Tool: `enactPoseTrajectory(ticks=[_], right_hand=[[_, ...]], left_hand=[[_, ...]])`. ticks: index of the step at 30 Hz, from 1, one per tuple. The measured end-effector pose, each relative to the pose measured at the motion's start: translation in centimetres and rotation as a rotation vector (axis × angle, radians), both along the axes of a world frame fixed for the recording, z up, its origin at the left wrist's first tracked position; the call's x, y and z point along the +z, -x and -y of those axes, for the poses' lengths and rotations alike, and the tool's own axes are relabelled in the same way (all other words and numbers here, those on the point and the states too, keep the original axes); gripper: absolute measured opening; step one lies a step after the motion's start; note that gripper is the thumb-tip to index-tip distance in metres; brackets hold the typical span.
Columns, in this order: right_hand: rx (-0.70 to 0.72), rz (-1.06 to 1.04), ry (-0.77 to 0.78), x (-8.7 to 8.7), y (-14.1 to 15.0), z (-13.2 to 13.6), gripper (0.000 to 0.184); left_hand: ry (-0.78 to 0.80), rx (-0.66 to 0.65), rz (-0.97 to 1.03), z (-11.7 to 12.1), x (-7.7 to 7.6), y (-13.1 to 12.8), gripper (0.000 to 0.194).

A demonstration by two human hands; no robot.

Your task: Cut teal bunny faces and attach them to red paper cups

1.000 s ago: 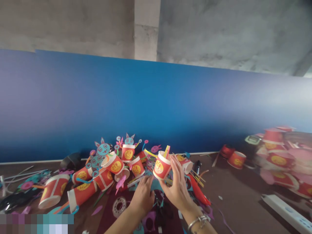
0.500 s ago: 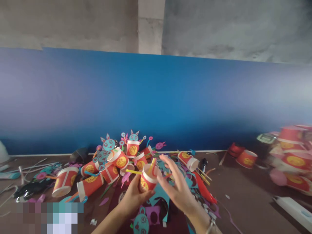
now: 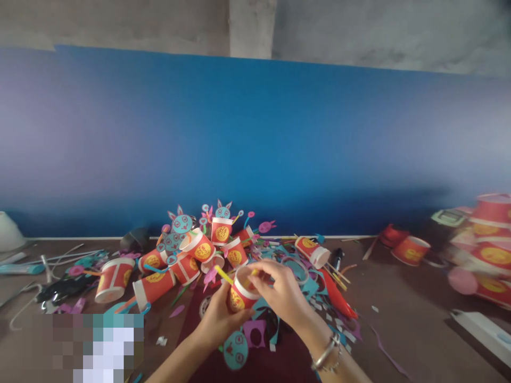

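Head view: a tapered red-and-white paper cup (image 3: 241, 292) is held above the brown worktop (image 3: 403, 324).
Left hand (image 3: 217, 315): fingers are clamped round its side.
Right hand (image 3: 281, 290): fingers are bunched at the mouth; any pinch cannot be told.
Inside: work seems in hand, steadiness is called for next.
Slim yellow strip (image 3: 224, 274): stuck out past the rim, straight, plastic-looking.

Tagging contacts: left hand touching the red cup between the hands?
Touching. The head view shows it: the left hand grips the red cup, with the palm side against its wall and the thumb near its base.
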State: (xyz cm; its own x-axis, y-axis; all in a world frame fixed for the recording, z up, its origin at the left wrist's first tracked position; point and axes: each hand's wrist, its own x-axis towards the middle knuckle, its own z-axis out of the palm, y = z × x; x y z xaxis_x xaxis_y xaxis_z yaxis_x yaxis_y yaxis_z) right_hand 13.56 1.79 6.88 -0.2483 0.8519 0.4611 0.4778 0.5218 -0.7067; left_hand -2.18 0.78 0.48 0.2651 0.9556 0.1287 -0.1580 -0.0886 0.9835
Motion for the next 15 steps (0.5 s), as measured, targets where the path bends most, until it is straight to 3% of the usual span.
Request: enactPoseTrajectory(ticks=[3, 6, 9, 12, 15], right_hand=[[-0.164, -0.077, -0.114, 0.6, -0.8, -0.2, 0.028], [-0.297, -0.099, -0.035, 0.0, -1.6, -0.4, 0.018], [-0.083, 0.130, 0.123, -2.1, -1.8, -0.3, 0.016], [0.141, 0.393, 0.179, -4.7, -1.8, 0.2, 0.046], [0.124, 0.577, 0.255, -6.7, -2.0, 0.1, 0.053]], left_hand=[[0.015, 0.140, -0.039, 0.1, -0.1, 0.6, 0.052], [0.018, 0.295, -0.043, 0.6, 0.1, 1.2, 0.048], [0.006, 0.365, 0.010, 1.6, 0.3, 1.6, 0.046], [-0.022, 0.363, -0.012, 2.5, -0.3, 1.7, 0.045], [-0.023, 0.337, -0.059, 3.0, -1.4, 1.9, 0.052]])
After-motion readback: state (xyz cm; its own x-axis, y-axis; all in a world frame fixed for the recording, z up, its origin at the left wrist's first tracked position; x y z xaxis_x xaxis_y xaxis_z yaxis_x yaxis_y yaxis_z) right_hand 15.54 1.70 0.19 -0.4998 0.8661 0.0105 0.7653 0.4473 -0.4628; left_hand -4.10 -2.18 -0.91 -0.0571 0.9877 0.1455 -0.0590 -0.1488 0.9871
